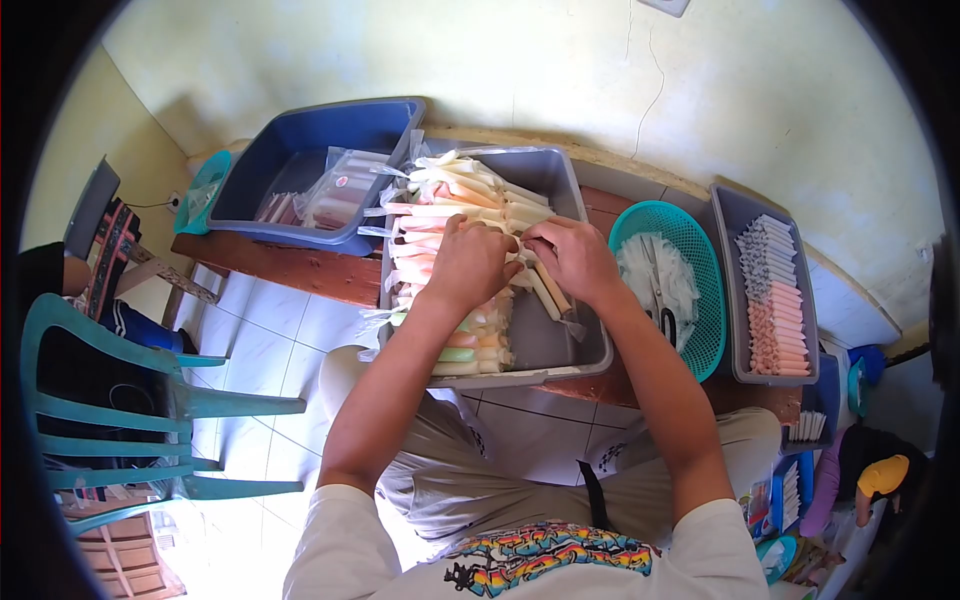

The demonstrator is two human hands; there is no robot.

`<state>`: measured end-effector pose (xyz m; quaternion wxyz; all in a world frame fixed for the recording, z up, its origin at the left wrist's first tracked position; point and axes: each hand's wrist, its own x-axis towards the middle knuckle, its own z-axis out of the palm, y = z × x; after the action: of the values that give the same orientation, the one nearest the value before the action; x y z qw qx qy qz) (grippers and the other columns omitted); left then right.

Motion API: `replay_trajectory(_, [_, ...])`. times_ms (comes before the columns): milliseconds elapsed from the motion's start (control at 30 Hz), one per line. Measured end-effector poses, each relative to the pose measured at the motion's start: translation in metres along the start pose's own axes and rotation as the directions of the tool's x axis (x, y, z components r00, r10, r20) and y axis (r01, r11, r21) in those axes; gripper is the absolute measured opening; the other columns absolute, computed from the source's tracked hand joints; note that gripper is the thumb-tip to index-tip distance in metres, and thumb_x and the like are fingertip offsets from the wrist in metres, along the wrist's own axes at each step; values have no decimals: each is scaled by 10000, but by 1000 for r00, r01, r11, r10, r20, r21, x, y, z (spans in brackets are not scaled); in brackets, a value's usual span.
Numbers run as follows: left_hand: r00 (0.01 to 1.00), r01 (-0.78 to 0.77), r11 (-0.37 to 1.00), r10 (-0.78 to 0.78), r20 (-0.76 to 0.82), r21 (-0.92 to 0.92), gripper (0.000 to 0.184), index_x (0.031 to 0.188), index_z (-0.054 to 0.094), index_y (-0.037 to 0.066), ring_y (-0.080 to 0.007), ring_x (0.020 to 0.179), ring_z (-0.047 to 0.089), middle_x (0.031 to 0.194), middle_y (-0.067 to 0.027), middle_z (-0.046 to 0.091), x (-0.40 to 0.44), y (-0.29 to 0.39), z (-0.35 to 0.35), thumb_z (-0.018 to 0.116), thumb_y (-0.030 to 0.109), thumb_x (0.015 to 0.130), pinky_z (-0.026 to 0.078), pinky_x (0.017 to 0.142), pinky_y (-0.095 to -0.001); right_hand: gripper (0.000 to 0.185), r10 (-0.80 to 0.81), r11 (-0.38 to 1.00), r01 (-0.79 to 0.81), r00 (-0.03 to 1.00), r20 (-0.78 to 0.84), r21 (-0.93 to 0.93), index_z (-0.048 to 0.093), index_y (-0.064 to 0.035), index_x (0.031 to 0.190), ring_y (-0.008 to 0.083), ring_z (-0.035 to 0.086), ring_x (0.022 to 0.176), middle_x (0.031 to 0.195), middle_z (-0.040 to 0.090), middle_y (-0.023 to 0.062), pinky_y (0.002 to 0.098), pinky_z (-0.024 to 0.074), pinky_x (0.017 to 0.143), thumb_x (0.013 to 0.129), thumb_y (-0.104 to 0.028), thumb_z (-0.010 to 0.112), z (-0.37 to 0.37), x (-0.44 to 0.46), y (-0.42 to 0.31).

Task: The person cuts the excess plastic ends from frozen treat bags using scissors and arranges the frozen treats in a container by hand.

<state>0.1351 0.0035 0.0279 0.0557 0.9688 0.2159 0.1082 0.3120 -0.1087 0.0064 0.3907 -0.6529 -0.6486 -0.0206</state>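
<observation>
White fabric of my shirt (340,545), with its many-coloured print (560,555), lies at six o'clock, and from it both my forearms stretch up over a grey tub (560,350). My left hand (470,262) and right hand (575,258) come together above the tub, fingers bent inward, the fingertips nearly meeting. A pale bit shows between them, but I cannot tell whether either hand is closed on it.

Taking that meeting place as the clock's centre, two loose filled tubes (546,294) slant away towards five o'clock, their upper ends just under my right fingers. The big pile of filled tubes (470,187), cream, pink and a few green, runs from eleven o'clock round to seven, with my left hand over its inner edge.

At half past three a turquoise basket (713,345) holds clear plastic (632,262) and scissors (668,323), their black handles towards me. Beyond it, in the same direction, a grey tray (742,345) bears neat rows of wrapped sticks (775,290), whitish above and pink below. Between nine and ten o'clock, a blue basin (270,165) contains bagged tubes (345,195).
</observation>
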Motion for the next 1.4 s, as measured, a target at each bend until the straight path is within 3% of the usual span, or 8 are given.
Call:
replay_trajectory(233, [998,-31,997,28,-51,-65,260,1064,841,128,-318,1013,765,969,-111,815,3,2,-3,823,342,919,450,1146,-535,61,-32,994,41,996,-87,105,783,-69,989,375,744,828,942,772,133,455,596,732,952,-116,772,-6,2,-3])
replay_trajectory(433, [990,-66,983,43,-134,-170,239,1050,820,71,-364,991,764,999,-155,812,15,16,-18,836,260,906,567,963,-482,77,-6,971,49,983,-183,234,777,-45,1018,305,765,798,927,776,130,390,603,710,941,-46,782,-24,2,-13])
replay_trajectory(633, [975,-82,904,-14,-222,-419,291,1152,727,36,-424,975,770,1013,-203,798,37,43,-19,795,192,916,611,866,-484,101,33,995,-6,964,-265,101,781,-44,1049,272,755,774,926,779,125,347,612,709,948,-51,787,-71,7,-22])
replay_trajectory(700, [921,-214,871,29,-387,-443,291,1142,665,60,-421,901,768,986,-186,793,44,52,-20,777,185,904,612,797,-515,103,23,995,11,946,-323,103,783,-47,1055,265,750,766,925,780,119,349,604,696,952,-46,783,-88,8,-21])
replay_trajectory(867, [907,-266,775,-1,-422,-574,285,1136,663,60,-413,894,768,1019,-179,796,56,70,-18,794,124,891,615,800,-490,99,-62,998,51,943,-326,-42,774,-58,1050,308,761,806,972,788,113,396,594,716,952,-58,786,-127,-1,-14])
replay_trajectory(933, [928,-279,746,46,-371,-605,287,1185,693,36,-379,997,783,1054,-182,801,59,76,-15,801,64,921,617,874,-435,101,-65,992,28,950,-306,-123,775,-63,1054,325,760,834,973,786,112,407,595,734,954,-72,783,-139,-13,-7])
replay_trajectory(1167, [879,-432,797,268,-394,-422,259,1137,765,60,-375,961,767,1062,-137,800,72,100,13,835,105,892,602,863,-465,89,-7,952,-60,976,-219,-299,787,-80,1028,354,747,921,988,780,110,450,594,811,952,-117,759,-162,-69,26])
replay_trajectory(1400, [864,-471,821,356,-355,-324,233,1100,778,92,-333,1004,748,1024,-90,789,88,137,33,834,128,877,574,926,-475,90,163,938,-221,960,-226,-265,799,-95,1029,345,745,903,981,779,94,448,591,791,960,-137,760,-167,-104,55])
